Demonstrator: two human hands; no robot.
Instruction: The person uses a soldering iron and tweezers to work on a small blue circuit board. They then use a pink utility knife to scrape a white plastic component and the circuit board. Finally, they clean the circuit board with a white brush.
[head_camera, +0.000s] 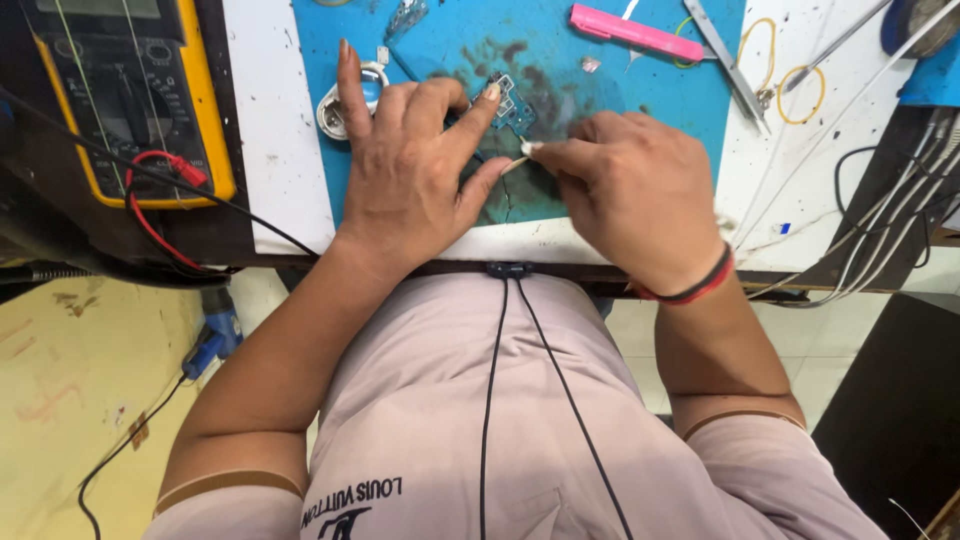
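Here the left hand (410, 170) pins the small circuit board (512, 103) flat on the blue mat (640, 110) with a fingertip while the right hand (635, 195), pinched shut on a thin swab stick (517, 162), best works with light, short strokes.

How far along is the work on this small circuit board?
Done: the circuit board lies bare on the blue mat. In hand: left hand pins it while right hand works a thin stick beside it. Left: cannot tell; the board's surface is too small to read.
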